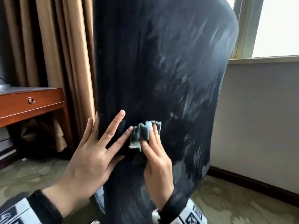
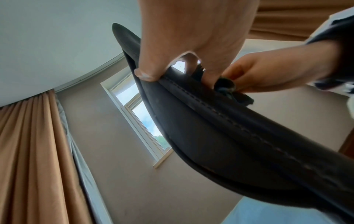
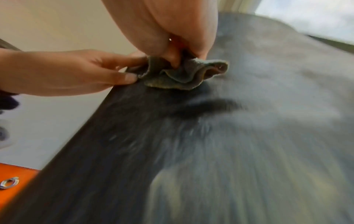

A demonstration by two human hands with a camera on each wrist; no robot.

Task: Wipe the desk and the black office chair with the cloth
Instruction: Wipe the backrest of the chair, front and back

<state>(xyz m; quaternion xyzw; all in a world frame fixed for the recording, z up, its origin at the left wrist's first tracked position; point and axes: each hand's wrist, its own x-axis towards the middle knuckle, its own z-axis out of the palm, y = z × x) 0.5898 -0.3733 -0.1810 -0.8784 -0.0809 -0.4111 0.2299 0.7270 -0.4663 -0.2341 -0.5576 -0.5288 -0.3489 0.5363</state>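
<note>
Your left hand (image 1: 90, 159) lies flat with straight, spread fingers on the back of the black chair (image 1: 161, 62), near its left edge, and in the left wrist view its thumb (image 2: 146, 72) hooks over the stitched edge. Just beside it, your right hand (image 1: 157, 162) grasps the crumpled blue-grey cloth (image 1: 143, 133) and presses it on the lower middle of the chair back. At the far left stands the wooden desk (image 1: 32, 101), before brown curtains (image 1: 61, 46).

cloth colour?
Teal-blue cloth with grey, grubby folds, bunched under the right hand. Head view shows it best.
</note>
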